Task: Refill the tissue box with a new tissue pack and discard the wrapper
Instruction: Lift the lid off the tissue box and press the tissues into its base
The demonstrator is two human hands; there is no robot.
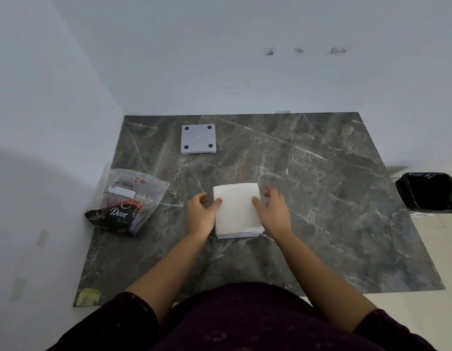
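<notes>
A white stack of tissues (236, 207) sits in the open tissue box (239, 235), of which only the pale front rim shows. My left hand (201, 214) grips the stack's left edge, thumb on top. My right hand (273, 210) holds the right edge the same way. The box's grey square lid (198, 138), with black dots at its corners, lies flat at the far side of the dark marble mat (321, 198). The emptied plastic wrapper (125, 202), clear and black with "Dove" printed on it, lies crumpled at the mat's left edge.
A bin lined with a black bag (427, 192) stands on the floor off the mat's right edge. White walls close in at the back and left. My dark sleeves and lap fill the bottom of the view.
</notes>
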